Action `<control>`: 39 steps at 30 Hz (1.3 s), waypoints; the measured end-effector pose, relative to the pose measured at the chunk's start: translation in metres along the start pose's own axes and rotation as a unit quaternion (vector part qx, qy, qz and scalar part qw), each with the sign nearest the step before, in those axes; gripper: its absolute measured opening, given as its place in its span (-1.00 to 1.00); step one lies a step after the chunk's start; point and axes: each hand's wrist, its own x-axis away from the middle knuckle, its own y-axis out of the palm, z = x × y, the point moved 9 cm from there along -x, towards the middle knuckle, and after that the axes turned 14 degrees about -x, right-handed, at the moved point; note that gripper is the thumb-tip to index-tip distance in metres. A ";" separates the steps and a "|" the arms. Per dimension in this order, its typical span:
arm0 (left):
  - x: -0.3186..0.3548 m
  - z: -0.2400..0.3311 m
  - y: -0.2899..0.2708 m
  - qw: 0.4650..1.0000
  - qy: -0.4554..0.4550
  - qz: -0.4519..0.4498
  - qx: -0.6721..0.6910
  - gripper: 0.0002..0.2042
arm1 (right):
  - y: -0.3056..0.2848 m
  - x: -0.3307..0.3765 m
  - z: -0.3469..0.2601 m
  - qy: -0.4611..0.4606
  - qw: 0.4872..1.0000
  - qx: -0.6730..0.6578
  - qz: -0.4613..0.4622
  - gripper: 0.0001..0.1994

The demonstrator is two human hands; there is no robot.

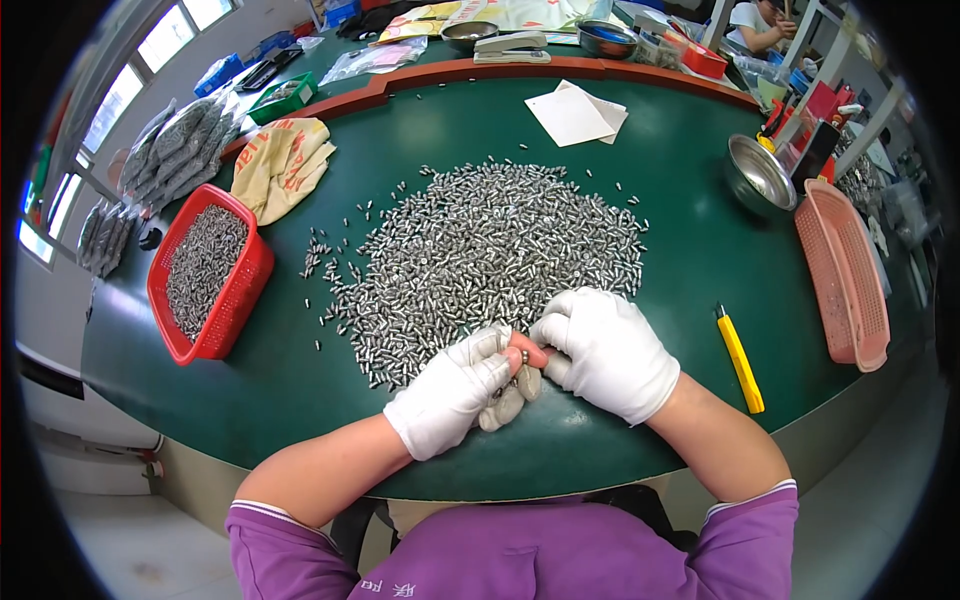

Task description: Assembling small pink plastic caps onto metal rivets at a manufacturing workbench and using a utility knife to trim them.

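A large heap of small silvery metal pins [500, 230] lies spread over the green table in front of me. At its near edge my two white-gloved hands meet. My left hand [450, 395] is closed, its bare thumb and index fingertips pinching one small metal pin [525, 357]. The other fingers of that hand curl below, their glove tips greyed. My right hand [610, 352] is bent close against the left fingertips. Its fingers are curled together, and whatever they hold, if anything, is hidden.
A red basket [262, 262] of similar pins stands left, beside a crumpled yellowish bag [285, 165]. On the right are a yellow cutter knife [740, 362], a pink basket [838, 270] and a metal bowl [762, 172]. White paper sheets [572, 115] and a stapler [511, 47] are farther back.
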 end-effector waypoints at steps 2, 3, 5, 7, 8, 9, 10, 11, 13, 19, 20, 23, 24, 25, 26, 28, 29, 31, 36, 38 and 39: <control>0.001 0.002 0.001 1.000 -0.011 0.001 -0.005 -0.79 | -0.002 0.000 0.000 -0.004 1.000 0.004 0.003 -0.87; 0.001 0.002 0.002 1.000 -0.022 0.001 -0.010 -0.83 | -0.005 0.000 0.001 0.005 1.000 -0.007 0.007 -0.88; 0.002 0.003 0.004 1.000 -0.027 0.008 -0.008 -0.84 | -0.008 0.000 0.002 0.012 1.000 -0.016 0.010 -0.87; 0.002 0.003 0.005 0.999 -0.030 0.011 -0.006 -0.85 | -0.030 0.004 -0.001 -0.015 0.989 -0.090 0.116 -0.86; 0.002 0.002 0.002 0.999 -0.028 0.026 -0.005 -0.85 | -0.035 0.004 -0.003 -0.034 0.983 -0.124 0.129 -0.83; 0.003 0.002 0.000 0.999 -0.025 0.040 -0.004 -0.86 | -0.034 0.002 -0.010 -0.065 0.981 -0.148 0.112 -0.82; 0.003 0.001 -0.001 0.998 -0.023 0.054 0.005 -0.87 | -0.035 0.001 -0.017 -0.094 0.977 -0.167 0.095 -0.81; 0.003 0.000 -0.001 0.998 -0.031 0.061 0.000 -0.86 | -0.032 0.002 -0.021 -0.108 0.980 -0.144 0.081 -0.79; 0.003 0.000 -0.004 0.998 -0.024 0.061 -0.005 -0.87 | -0.025 0.001 -0.020 -0.101 0.980 -0.156 0.075 -0.80; 0.000 0.004 0.002 0.998 -0.018 0.058 -0.009 -0.82 | -0.065 0.010 -0.012 -0.087 0.972 -0.093 0.195 -0.85; 0.000 0.004 -0.001 0.998 -0.013 0.057 -0.010 -0.82 | -0.086 0.012 -0.004 -0.057 0.964 -0.087 0.244 -0.87; 0.001 0.002 -0.008 0.999 0.023 0.021 0.012 -0.81 | -0.152 0.029 0.053 0.068 0.906 -0.064 0.412 -0.87; -0.001 0.003 -0.003 1.000 0.026 0.007 0.012 -0.81 | -0.187 0.042 0.050 0.054 0.896 0.051 0.438 -0.87; -0.002 0.003 -0.003 0.999 0.033 0.000 0.013 -0.79 | -0.210 0.052 0.071 0.081 0.875 0.081 0.471 -0.86; -0.001 0.004 -0.002 0.999 0.040 -0.006 0.015 -0.77 | -0.230 0.060 0.096 0.103 0.862 0.165 0.468 -0.84; -0.005 0.005 0.004 0.999 0.039 -0.013 0.006 -0.76 | -0.262 0.079 0.141 0.234 0.844 0.194 0.441 -0.82; -0.006 0.006 0.006 0.999 0.039 -0.018 0.001 -0.77 | -0.270 0.085 0.163 0.248 0.844 0.218 0.423 -0.82; -0.006 0.006 0.004 0.999 0.041 -0.018 -0.001 -0.77 | -0.269 0.081 0.188 0.274 0.852 0.233 0.380 -0.80; -0.004 0.006 0.002 0.999 0.037 -0.020 -0.005 -0.75 | -0.243 0.074 0.210 0.346 0.871 0.182 0.299 -0.73; -0.004 0.005 0.003 0.998 0.038 -0.038 -0.023 -0.71 | -0.226 0.069 0.201 0.361 0.865 0.243 0.249 -0.72; -0.003 0.006 0.003 0.998 0.039 -0.040 -0.021 -0.71 | -0.218 0.067 0.197 0.372 0.861 0.261 0.228 -0.72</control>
